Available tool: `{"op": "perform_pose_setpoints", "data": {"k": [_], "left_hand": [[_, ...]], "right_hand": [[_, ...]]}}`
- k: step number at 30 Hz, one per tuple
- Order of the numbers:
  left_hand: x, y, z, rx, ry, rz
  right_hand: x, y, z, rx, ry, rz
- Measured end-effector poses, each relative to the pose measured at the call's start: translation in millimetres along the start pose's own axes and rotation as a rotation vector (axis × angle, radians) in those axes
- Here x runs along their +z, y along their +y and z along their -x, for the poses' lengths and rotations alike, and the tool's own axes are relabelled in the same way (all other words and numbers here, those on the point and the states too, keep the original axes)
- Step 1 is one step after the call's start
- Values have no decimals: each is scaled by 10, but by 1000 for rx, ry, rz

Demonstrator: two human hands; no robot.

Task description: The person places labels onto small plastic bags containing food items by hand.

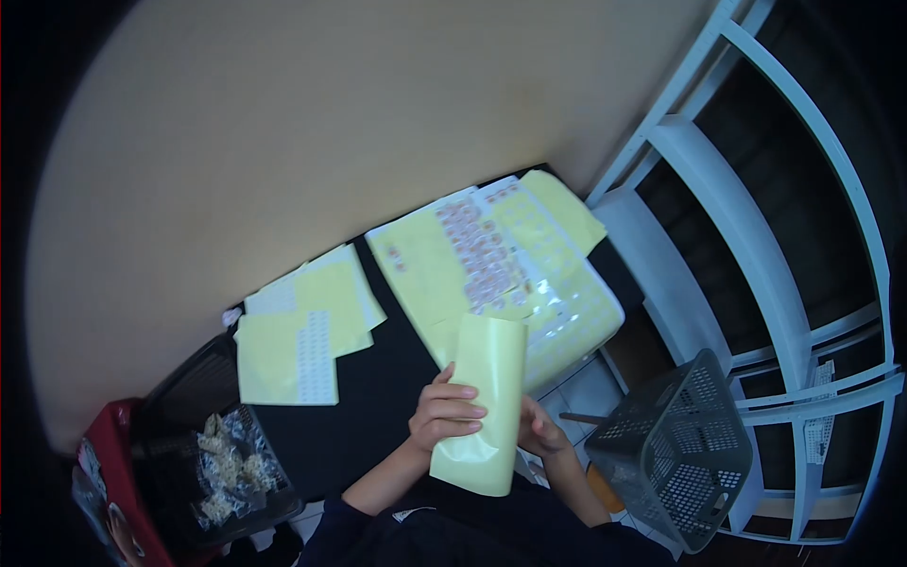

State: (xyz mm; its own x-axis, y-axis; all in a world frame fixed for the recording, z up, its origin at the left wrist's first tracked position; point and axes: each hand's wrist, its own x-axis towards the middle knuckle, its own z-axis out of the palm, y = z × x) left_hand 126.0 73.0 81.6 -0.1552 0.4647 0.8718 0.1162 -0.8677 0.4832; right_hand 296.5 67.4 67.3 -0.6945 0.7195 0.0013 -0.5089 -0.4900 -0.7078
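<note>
A glossy yellow sticker backing sheet (489, 378), bent into a loose curve, is held up in front of my body. My left hand (448, 412) is closed on its left side, with the fingers lying across the front. At the sheet's right edge is my right hand (542, 431); its fingers are partly hidden behind the sheet. Beyond my hands, large yellow sheets (406, 274) lie on the black table (364, 420), with rows of small pinkish round pieces (477, 246) on them. Clear plastic (572, 307) shines on the right-hand sheets.
Left on the table lies another group of yellow sheets (269, 364) with white dotted strips. A dark crate (269, 506) at lower left contains bagged pale pieces, beside a red container (113, 425). To the right stand a grey perforated basket (652, 406) and a white metal rack (732, 198).
</note>
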Motion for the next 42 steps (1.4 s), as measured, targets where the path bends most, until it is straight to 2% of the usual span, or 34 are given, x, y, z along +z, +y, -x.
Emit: {"op": "perform_pose_setpoints", "data": {"k": [1, 3, 6, 7, 8, 11, 12, 14, 16, 17, 18, 19, 20, 21, 22, 24, 25, 27, 28, 30, 35, 37, 38, 40, 42], "left_hand": [[208, -98, -110, -7, -58, 69], [664, -407, -151, -19, -153, 161], [1356, -839, -293, 43, -265, 273], [1565, -907, -355, 67, -287, 297], [1763, -939, -401, 72, -296, 332], [2110, -1069, -522, 71, -298, 365], [2174, -1199, -477, 81, -293, 344], [2304, -1426, -399, 87, -291, 318], [2458, -1644, -345, -354, -337, 44], [2467, -1795, -325, -484, -578, -44], [2458, -1921, -207, -486, -577, -49], [2441, -2032, -95, -410, -765, -290], [2434, -2136, 10, -325, -945, -536], [2431, -2175, 22, -351, -869, -495], [2411, -2210, 31, -352, -866, -499], [2372, -2279, 24, -354, -972, -544], [2387, -2277, -20, -262, -903, -552], [2406, -2255, -81, -281, -928, -572], [2412, -2254, -89, -300, -955, -586], [2414, -2248, -132, -228, -891, -569], [2372, -2131, -261, -137, -768, -581], [2361, -2109, -315, -92, -688, -602], [2361, -2109, -336, -99, -679, -612], [2352, -2099, -374, -112, -656, -566], [2346, -2089, -397, -129, -659, -566]], "right_hand": [[-152, -173, 33, -12, 4, 6], [-492, -557, 143, -166, 310, 131], [-1009, -989, 256, -236, 373, 95], [-1218, -979, 364, -153, 333, 40], [-1376, -951, 463, -115, 385, -61], [-1431, -1217, 481, -448, 258, -235], [-1557, -1312, 494, -442, 256, -236], [-1898, -1535, 611, -537, 708, 16], [-2130, -1811, 545, -535, 1049, 327], [-2222, -1959, 496, -540, 1103, 380], [-2294, -2102, 421, -548, 1155, 436], [-2346, -2220, 326, -547, 1150, 436], [-2394, -2340, 224, -545, 1079, 569], [-2429, -2455, 119, -539, 1005, 699], [-2376, -2587, -1, -539, 1000, 698], [-2248, -2818, -253, -492, 880, 939], [-2292, -2882, -383, -496, 873, 938], [-2406, -2942, -621, -721, 786, 575], [-2447, -2911, -760, -718, 777, 576], [-2529, -2727, -1077, -744, 1051, 529], [-2980, -2037, -1424, -555, 1133, 584], [-3084, -1836, -1434, -334, 1229, 776], [-3100, -1789, -1412, -327, 1215, 781], [-2975, -1801, -1352, -334, 1150, 567], [-2989, -1855, -1208, -321, 1045, 604]]}}
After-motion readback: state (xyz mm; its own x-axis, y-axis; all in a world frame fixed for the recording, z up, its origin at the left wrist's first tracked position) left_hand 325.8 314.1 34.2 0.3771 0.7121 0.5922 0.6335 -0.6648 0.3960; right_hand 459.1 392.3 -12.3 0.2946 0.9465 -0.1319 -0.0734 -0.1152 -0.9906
